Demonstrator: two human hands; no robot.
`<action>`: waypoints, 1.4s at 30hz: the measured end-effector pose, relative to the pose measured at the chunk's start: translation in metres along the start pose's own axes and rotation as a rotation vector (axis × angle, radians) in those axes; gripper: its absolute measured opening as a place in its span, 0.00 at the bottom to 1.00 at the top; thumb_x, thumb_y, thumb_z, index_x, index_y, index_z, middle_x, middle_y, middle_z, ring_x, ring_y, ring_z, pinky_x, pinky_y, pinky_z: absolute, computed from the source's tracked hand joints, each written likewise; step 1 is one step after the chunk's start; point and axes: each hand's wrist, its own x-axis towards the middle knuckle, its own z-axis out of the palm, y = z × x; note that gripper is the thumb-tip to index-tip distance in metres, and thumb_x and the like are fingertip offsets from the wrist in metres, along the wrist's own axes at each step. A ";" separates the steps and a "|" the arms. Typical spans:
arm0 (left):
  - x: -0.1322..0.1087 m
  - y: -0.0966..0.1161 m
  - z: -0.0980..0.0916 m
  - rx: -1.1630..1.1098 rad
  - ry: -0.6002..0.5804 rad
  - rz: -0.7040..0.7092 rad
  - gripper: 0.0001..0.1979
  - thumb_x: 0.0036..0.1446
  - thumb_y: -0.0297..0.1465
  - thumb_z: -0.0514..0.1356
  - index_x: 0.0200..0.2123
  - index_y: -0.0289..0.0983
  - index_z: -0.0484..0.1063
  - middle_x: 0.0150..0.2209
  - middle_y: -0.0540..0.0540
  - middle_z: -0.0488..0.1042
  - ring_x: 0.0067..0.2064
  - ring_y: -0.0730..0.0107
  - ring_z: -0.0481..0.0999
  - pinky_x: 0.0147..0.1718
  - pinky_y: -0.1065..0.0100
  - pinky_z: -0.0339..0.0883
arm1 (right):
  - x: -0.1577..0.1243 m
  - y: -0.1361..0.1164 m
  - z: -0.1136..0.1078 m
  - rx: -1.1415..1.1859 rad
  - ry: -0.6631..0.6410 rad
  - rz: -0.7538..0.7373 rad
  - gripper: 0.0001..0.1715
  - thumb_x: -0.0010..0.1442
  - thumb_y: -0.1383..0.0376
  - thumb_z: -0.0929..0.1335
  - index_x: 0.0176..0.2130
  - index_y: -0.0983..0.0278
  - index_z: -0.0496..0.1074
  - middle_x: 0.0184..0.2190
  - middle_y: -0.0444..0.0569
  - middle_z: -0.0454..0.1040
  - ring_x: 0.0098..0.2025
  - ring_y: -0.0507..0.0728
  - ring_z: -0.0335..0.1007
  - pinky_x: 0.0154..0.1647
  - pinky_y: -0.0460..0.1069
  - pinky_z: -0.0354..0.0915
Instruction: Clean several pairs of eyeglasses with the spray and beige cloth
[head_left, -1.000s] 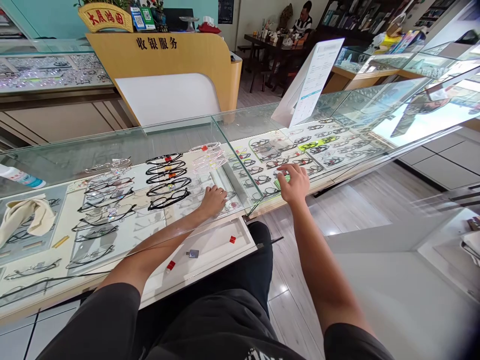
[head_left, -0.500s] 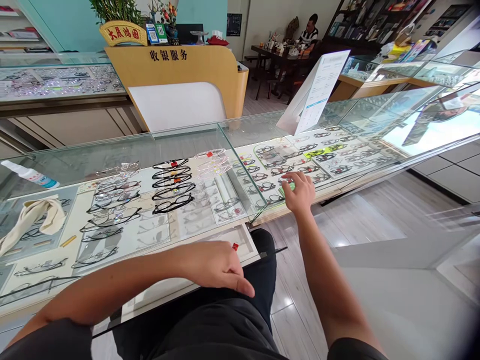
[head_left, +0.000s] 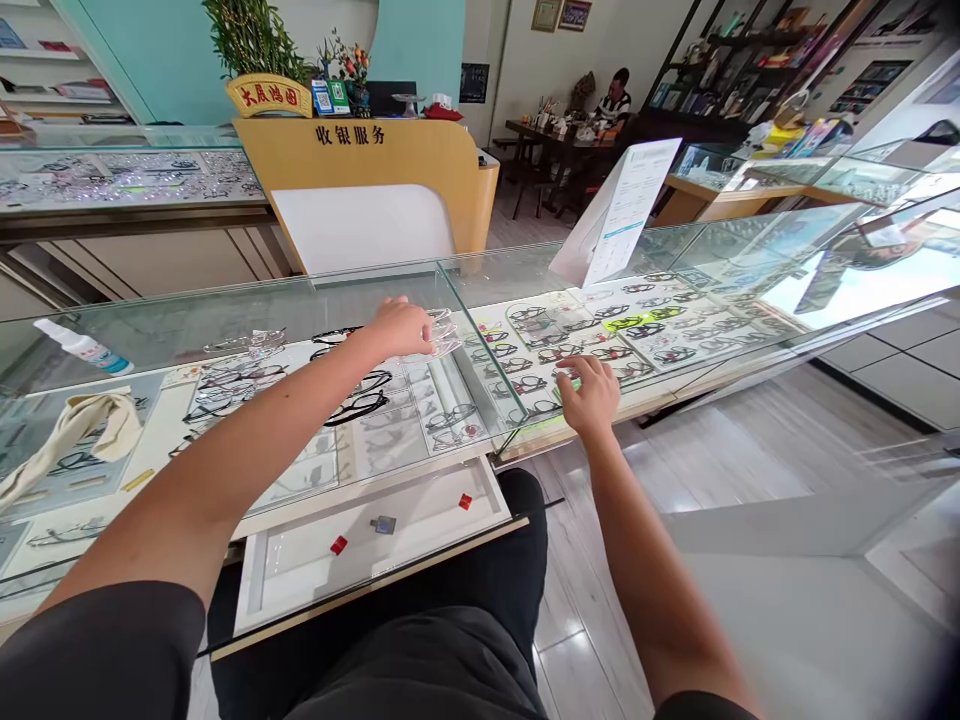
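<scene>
My left hand (head_left: 405, 325) reaches out over the glass top of the display counter (head_left: 225, 310), its fingers lying flat above a few clear spectacle frames (head_left: 442, 335) inside the case. Rows of black frames (head_left: 360, 400) lie below my forearm. My right hand (head_left: 589, 395) is inside the neighbouring case. Its bent fingertips rest on a tray of small frames (head_left: 540, 330), beside a green strip (head_left: 544, 420) at the tray's front edge. I see nothing held in either hand.
A pulled-out white drawer (head_left: 300, 570) near my lap holds two red tags and a small grey piece (head_left: 385, 523). A spray bottle (head_left: 79, 345) and a cloth (head_left: 75, 430) are at the left. A tilted sign (head_left: 619, 210) stands on the glass. A person (head_left: 615, 100) sits at a far table.
My left hand left the case, drew back over the drawer, then rose and reached forward onto the glass top. My right hand stayed on the tray, shifting slightly.
</scene>
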 end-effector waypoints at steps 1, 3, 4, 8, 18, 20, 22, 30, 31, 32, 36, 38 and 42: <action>0.004 -0.001 0.003 -0.002 -0.014 -0.010 0.10 0.56 0.40 0.76 0.35 0.41 0.86 0.36 0.42 0.84 0.60 0.41 0.75 0.64 0.50 0.62 | 0.000 0.000 0.000 0.002 0.002 -0.001 0.17 0.68 0.57 0.66 0.46 0.57 0.84 0.54 0.55 0.86 0.56 0.73 0.75 0.56 0.65 0.65; 0.011 -0.002 0.006 -0.007 -0.031 -0.029 0.07 0.54 0.38 0.76 0.32 0.42 0.86 0.35 0.44 0.84 0.58 0.43 0.77 0.64 0.50 0.64 | 0.000 0.000 0.001 0.003 0.004 -0.005 0.17 0.68 0.57 0.66 0.46 0.56 0.84 0.54 0.55 0.86 0.56 0.73 0.75 0.56 0.65 0.64; 0.014 -0.002 0.007 -0.011 -0.041 -0.038 0.06 0.54 0.37 0.76 0.31 0.43 0.86 0.35 0.45 0.85 0.57 0.44 0.78 0.63 0.51 0.64 | 0.000 0.001 0.001 0.001 0.003 -0.006 0.17 0.69 0.57 0.66 0.46 0.56 0.84 0.55 0.54 0.86 0.56 0.73 0.75 0.56 0.65 0.64; 0.019 0.005 0.004 -0.027 -0.064 -0.074 0.05 0.53 0.35 0.75 0.29 0.43 0.85 0.29 0.47 0.82 0.49 0.49 0.82 0.62 0.52 0.67 | 0.000 0.001 0.001 -0.003 0.001 -0.007 0.17 0.69 0.58 0.66 0.46 0.56 0.84 0.54 0.55 0.86 0.56 0.72 0.75 0.56 0.65 0.65; -0.067 0.058 -0.023 -0.440 -0.028 0.136 0.15 0.66 0.45 0.67 0.42 0.41 0.88 0.48 0.47 0.87 0.51 0.54 0.83 0.51 0.59 0.72 | 0.000 0.001 0.002 0.006 0.010 -0.008 0.17 0.69 0.57 0.66 0.46 0.57 0.84 0.54 0.54 0.87 0.56 0.72 0.76 0.56 0.65 0.65; -0.100 0.067 -0.015 -0.721 -0.219 0.226 0.17 0.65 0.47 0.68 0.43 0.41 0.87 0.45 0.46 0.87 0.48 0.57 0.83 0.50 0.59 0.72 | -0.001 0.002 0.002 0.005 0.013 -0.002 0.17 0.68 0.57 0.66 0.46 0.57 0.84 0.54 0.54 0.87 0.56 0.72 0.76 0.57 0.65 0.66; -0.131 0.075 0.003 -1.008 -0.467 0.269 0.18 0.63 0.49 0.71 0.41 0.41 0.86 0.46 0.46 0.87 0.50 0.57 0.83 0.53 0.60 0.73 | -0.001 0.002 0.002 0.001 0.011 0.002 0.17 0.68 0.58 0.66 0.46 0.57 0.84 0.54 0.54 0.87 0.56 0.72 0.76 0.57 0.65 0.66; -0.182 0.079 0.113 -1.207 -0.657 0.046 0.19 0.61 0.50 0.73 0.40 0.41 0.84 0.49 0.43 0.88 0.55 0.56 0.84 0.61 0.59 0.73 | 0.000 0.004 0.004 -0.007 0.010 -0.003 0.17 0.68 0.56 0.66 0.47 0.56 0.84 0.54 0.55 0.86 0.56 0.73 0.74 0.56 0.65 0.65; -0.181 0.078 0.126 -1.155 -0.613 0.035 0.18 0.63 0.49 0.71 0.40 0.40 0.84 0.48 0.43 0.89 0.54 0.56 0.85 0.59 0.59 0.75 | 0.000 0.004 0.005 -0.006 0.014 -0.004 0.17 0.68 0.57 0.66 0.46 0.56 0.84 0.54 0.55 0.86 0.55 0.73 0.74 0.56 0.65 0.65; -0.180 0.077 0.139 -1.078 -0.551 0.034 0.17 0.65 0.48 0.68 0.40 0.41 0.84 0.47 0.43 0.89 0.53 0.56 0.85 0.57 0.60 0.76 | 0.000 0.004 0.005 -0.005 0.016 -0.005 0.17 0.68 0.57 0.66 0.46 0.56 0.84 0.54 0.55 0.86 0.55 0.73 0.74 0.56 0.65 0.65; -0.167 0.066 0.174 -0.814 -0.270 -0.005 0.12 0.65 0.44 0.68 0.37 0.42 0.83 0.52 0.44 0.87 0.57 0.52 0.83 0.61 0.55 0.74 | -0.001 0.003 0.005 -0.030 0.012 -0.002 0.16 0.69 0.58 0.66 0.47 0.56 0.83 0.55 0.55 0.86 0.56 0.73 0.75 0.57 0.65 0.65; -0.156 0.055 0.183 -0.708 -0.134 -0.049 0.09 0.62 0.40 0.71 0.35 0.42 0.82 0.59 0.42 0.84 0.64 0.45 0.76 0.69 0.47 0.66 | -0.001 0.003 0.004 -0.041 0.007 -0.006 0.16 0.69 0.58 0.66 0.47 0.56 0.83 0.55 0.55 0.86 0.56 0.72 0.75 0.57 0.65 0.66; -0.127 0.028 0.196 -0.494 0.112 -0.147 0.07 0.67 0.37 0.68 0.37 0.42 0.82 0.72 0.39 0.74 0.74 0.36 0.61 0.72 0.37 0.55 | -0.001 0.003 0.004 -0.019 0.016 -0.006 0.15 0.69 0.59 0.66 0.47 0.56 0.83 0.55 0.54 0.86 0.57 0.72 0.75 0.58 0.65 0.65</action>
